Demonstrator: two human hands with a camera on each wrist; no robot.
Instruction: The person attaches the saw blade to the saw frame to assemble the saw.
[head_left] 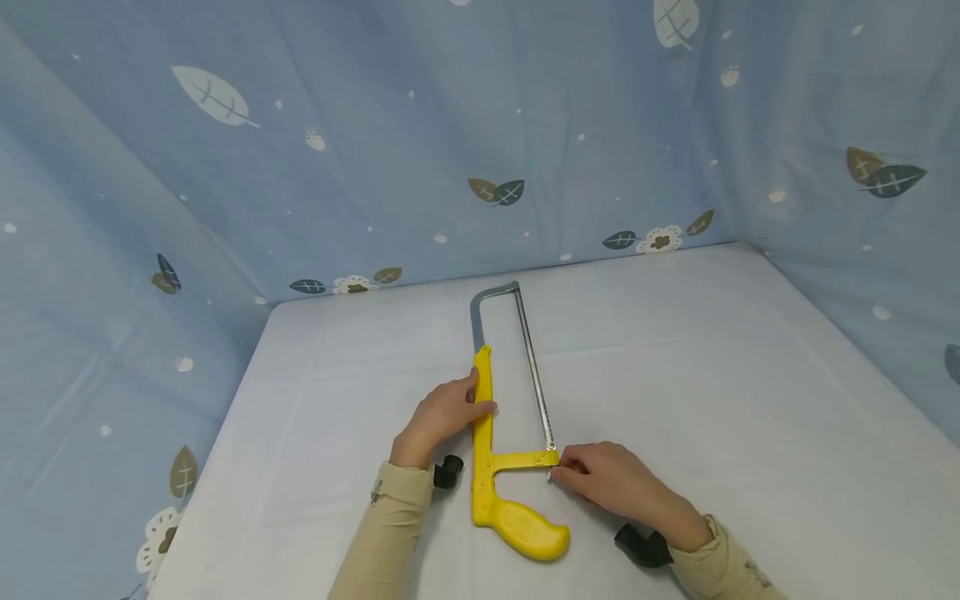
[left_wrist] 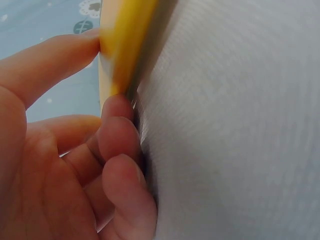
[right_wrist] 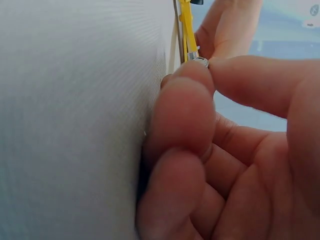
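A hacksaw [head_left: 482,442] with a yellow frame and handle lies flat on the white cloth, its grey bow pointing away from me. The thin blade [head_left: 534,367] runs along its right side. My left hand [head_left: 444,410] grips the long yellow spine, thumb on one side and fingers on the other; in the left wrist view the yellow frame [left_wrist: 134,40] passes between them. At the blade's near end, my right hand [head_left: 617,479] pinches a small metal tension nut [right_wrist: 202,61] between thumb and index finger. Its other fingers curl against the cloth, and the fingertips hide most of the nut.
White cloth [head_left: 360,367] covers the table around the saw. Blue leaf-print fabric [head_left: 420,150] hangs along the back and both sides. Black wrist-worn devices [head_left: 643,546] sit by each sleeve, close above the cloth.
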